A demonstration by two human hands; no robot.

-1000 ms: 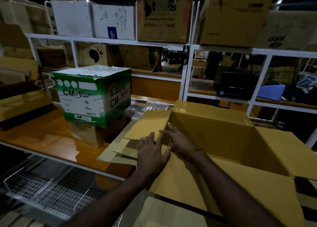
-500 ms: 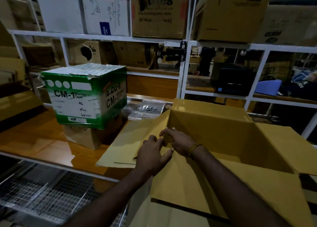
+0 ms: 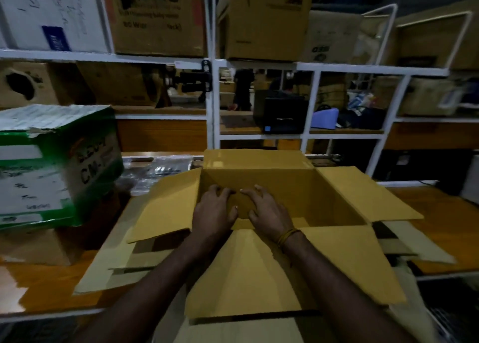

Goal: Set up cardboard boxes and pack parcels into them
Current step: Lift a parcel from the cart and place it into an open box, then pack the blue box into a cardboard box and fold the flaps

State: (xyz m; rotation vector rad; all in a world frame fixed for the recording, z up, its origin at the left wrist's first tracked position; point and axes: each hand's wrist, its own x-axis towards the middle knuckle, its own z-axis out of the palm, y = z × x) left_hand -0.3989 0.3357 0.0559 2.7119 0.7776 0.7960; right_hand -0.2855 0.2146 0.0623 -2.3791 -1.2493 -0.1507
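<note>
You are reaching both hands into the open box [image 3: 282,195] on the bench [image 3: 440,213]: left hand [image 3: 213,213] and right hand [image 3: 267,211], fingers spread and gripping nothing, pressing the bottom flaps flat, probably readying it for parcels.

Both hands now reach down inside the open cardboard box [image 3: 285,202], where a moment ago they worked at its left flap [image 3: 166,208] and left corner. The left hand [image 3: 213,210] and right hand [image 3: 267,210] lie side by side, fingers spread. That flap, earlier being handled, now lies folded outward, untouched.
</note>
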